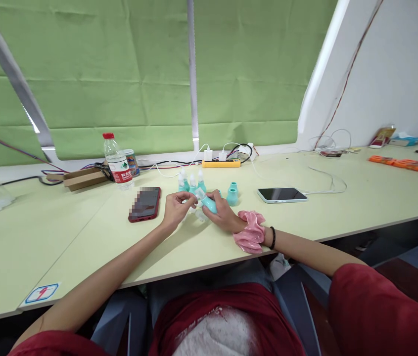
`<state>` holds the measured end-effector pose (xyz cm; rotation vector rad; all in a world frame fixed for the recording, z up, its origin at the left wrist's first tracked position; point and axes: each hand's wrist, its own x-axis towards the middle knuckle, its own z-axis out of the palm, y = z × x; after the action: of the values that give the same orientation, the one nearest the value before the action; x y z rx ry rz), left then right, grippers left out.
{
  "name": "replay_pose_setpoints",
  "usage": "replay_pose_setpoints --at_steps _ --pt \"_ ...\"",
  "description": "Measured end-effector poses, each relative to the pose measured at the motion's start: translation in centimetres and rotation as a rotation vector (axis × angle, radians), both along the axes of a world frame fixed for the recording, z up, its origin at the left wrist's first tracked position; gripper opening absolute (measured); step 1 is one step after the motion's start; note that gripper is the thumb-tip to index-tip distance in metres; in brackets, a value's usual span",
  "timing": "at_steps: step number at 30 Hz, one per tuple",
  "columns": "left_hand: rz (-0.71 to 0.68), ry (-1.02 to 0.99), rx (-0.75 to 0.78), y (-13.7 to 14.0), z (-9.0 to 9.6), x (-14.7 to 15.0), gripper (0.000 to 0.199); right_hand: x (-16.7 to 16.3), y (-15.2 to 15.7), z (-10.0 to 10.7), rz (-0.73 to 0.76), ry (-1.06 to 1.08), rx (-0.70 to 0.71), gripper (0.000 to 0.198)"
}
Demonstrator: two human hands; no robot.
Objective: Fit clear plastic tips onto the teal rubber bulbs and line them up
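Note:
My right hand [224,213] is wrapped round a teal squeeze bulb [209,202], which is tilted with its neck toward the left. A clear plastic tip [200,194] sits at the neck. My left hand [177,209] pinches at this tip with thumb and forefinger; the exact contact is too small to make out. Behind my hands stand several teal bulbs with clear tips [193,184]. To the right of them are teal bulbs with open tops [232,197]. Loose clear pieces [200,214] lie on the table under my hands, partly hidden.
On the pale table [105,257], a red-cased phone [145,203] lies left and another phone [282,195] right. A water bottle [117,165], a can [130,162] and a cardboard box [84,179] stand back left. A yellow power strip [221,163] with cables lies behind. Orange items [399,162] lie far right.

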<state>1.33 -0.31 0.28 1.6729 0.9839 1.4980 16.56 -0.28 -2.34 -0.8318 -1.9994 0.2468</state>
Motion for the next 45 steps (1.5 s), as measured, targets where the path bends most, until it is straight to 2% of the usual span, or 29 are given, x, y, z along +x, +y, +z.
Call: replay_pose_setpoints --at_steps 5,8,15,24,27,29,33,37,40,43,45 --pt "0.087 0.026 0.009 0.0 0.0 0.3 0.01 -0.4 0.0 0.0 -0.154 -0.088 0.087 0.028" --pt "0.115 -0.046 -0.01 0.0 0.0 0.4 0.01 -0.5 0.1 0.1 -0.207 -0.148 0.112 0.029" --pt "-0.109 -0.337 -0.221 0.1 -0.2 0.0 0.023 -0.1 0.5 0.0 -0.13 -0.084 0.037 0.028" --pt "-0.058 -0.376 -0.275 0.3 0.0 -0.3 0.027 0.0 0.9 0.0 -0.029 -0.098 0.014 0.025" --pt "-0.03 -0.335 -0.253 0.1 0.2 -0.3 0.029 0.0 0.9 -0.1 -0.068 -0.155 0.045 0.027" --pt "-0.001 -0.291 -0.2 0.1 0.3 -0.2 0.029 -0.1 0.9 0.0 -0.152 -0.226 0.097 0.029" --pt "0.082 -0.177 -0.061 0.2 0.2 0.0 0.024 -0.4 0.5 0.3 -0.356 -0.459 0.244 0.03" --pt "0.156 0.02 0.142 0.1 0.3 0.3 0.017 -0.6 0.3 0.5 -0.457 -0.625 0.362 0.031" --pt "0.25 0.196 0.248 0.2 0.4 -0.1 0.012 -0.4 0.5 0.7 -0.505 -0.644 0.392 0.03" --pt "0.336 0.336 0.264 1.2 0.2 -1.2 0.009 0.0 0.9 0.9 -0.558 -0.588 0.356 0.029" --pt "0.32 0.43 0.244 2.2 -0.2 -2.1 0.01 0.3 1.1 0.9 -0.541 -0.538 0.342 0.029"
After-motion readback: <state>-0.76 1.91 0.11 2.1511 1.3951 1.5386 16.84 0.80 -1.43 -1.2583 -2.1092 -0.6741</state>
